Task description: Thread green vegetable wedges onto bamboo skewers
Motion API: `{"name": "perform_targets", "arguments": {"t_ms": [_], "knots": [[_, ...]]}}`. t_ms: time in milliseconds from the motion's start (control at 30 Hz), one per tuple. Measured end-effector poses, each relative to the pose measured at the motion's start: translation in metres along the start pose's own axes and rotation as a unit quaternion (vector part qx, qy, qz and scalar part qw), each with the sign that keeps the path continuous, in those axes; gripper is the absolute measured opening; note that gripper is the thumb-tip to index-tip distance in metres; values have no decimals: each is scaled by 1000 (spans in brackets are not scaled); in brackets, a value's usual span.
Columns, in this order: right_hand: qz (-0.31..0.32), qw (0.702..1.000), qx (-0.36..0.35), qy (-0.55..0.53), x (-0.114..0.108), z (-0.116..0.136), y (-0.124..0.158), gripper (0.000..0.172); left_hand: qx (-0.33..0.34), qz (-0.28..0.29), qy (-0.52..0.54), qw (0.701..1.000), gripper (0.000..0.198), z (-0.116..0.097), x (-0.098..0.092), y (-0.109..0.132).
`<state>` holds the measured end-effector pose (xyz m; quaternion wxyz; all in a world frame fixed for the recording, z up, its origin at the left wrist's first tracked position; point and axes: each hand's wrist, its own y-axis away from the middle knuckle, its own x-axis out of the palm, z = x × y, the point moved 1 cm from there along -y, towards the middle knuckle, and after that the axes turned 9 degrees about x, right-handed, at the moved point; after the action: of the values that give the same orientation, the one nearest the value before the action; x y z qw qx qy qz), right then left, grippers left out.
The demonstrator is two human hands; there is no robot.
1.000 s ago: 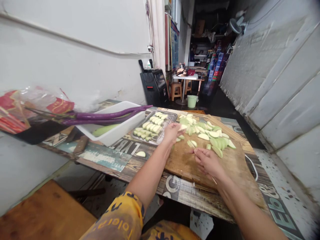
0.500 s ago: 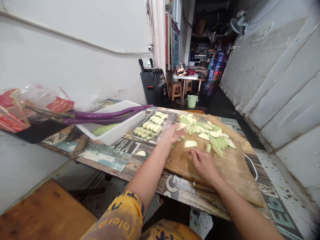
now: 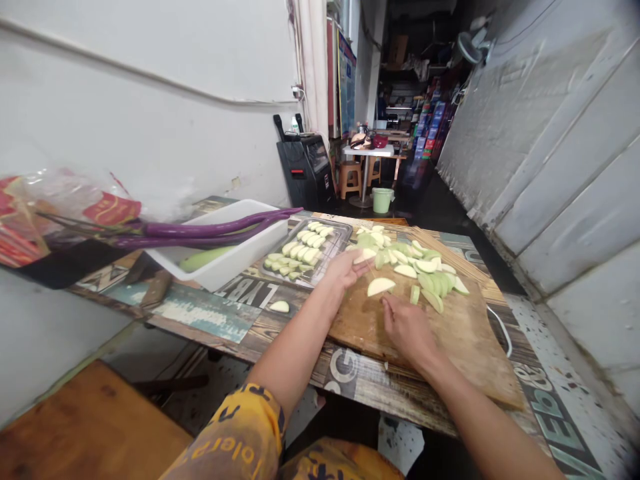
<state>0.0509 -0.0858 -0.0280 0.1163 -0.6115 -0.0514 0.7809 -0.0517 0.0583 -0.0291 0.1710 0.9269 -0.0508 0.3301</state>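
My left hand [image 3: 347, 270] is over the left side of the wooden cutting board [image 3: 450, 340], fingers closed on a pale green half-moon zucchini slice [image 3: 365, 256]. My right hand [image 3: 407, 327] is shut in a pinch, seemingly on a thin skewer mostly hidden by the fingers. Just beyond its fingertips is another zucchini slice [image 3: 381, 287], apparently on the skewer. More loose slices [image 3: 435, 283] are heaped along the board's far side. Left of the board, a clear tray [image 3: 345, 233] holds rows of slices.
A white bin [image 3: 220, 277] carries long purple eggplants [image 3: 200, 231] and a pale green vegetable [image 3: 205, 259]. One slice [image 3: 279, 307] lies on the patterned table [image 3: 210, 320]. Bamboo skewers [image 3: 445, 252] lie behind the board. A knife [image 3: 156, 290] rests near the bin.
The slice by my right fingertips has turned, showing more of its face, and sits slightly higher. My left hand stays almost in place with its slice. The view has shifted slightly.
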Motion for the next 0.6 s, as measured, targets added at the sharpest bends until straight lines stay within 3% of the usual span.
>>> {"name": "perform_targets", "arguments": {"t_ms": [167, 600], "knots": [[-12, 1000, 7, 2, 0, -1, -2, 30, 43, 32, 7, 999, 10, 5, 6, 9], [-62, 998, 9, 31, 3, -5, -1, 32, 18, 57, -29, 998, 7, 3, 22, 32]]}}
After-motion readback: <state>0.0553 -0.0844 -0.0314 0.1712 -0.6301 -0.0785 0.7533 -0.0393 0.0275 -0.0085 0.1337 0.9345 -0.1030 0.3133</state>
